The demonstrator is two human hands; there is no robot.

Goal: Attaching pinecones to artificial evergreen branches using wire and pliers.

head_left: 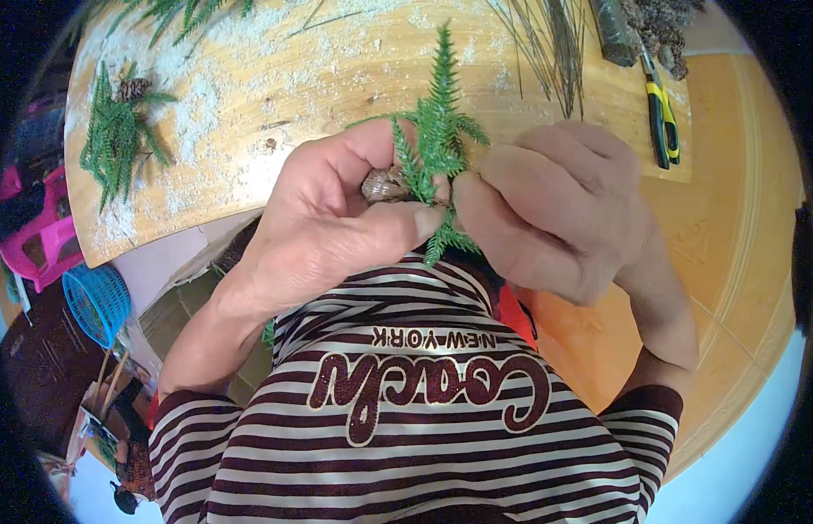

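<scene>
My left hand (328,227) is closed around a green artificial pine sprig (441,131), which stands upright between thumb and fingers. A small brown pine cone (385,185) rests inside the same grip, against the sprig's stem. Close by on the right, my right hand (559,210) is closed, its fingertips pinched beside the stem below the cone's level. Whatever those fingertips hold is hidden. Both hands are raised in front of my striped shirt, at the table's near edge.
On the wooden table (328,96), strewn with white flakes, lies another sprig (114,140) with a cone (133,89). Thin brown wires (555,52), yellow-and-black-handled pliers (660,122) and a pile of brown cones (660,26) lie right. A blue basket (96,301) stands lower left.
</scene>
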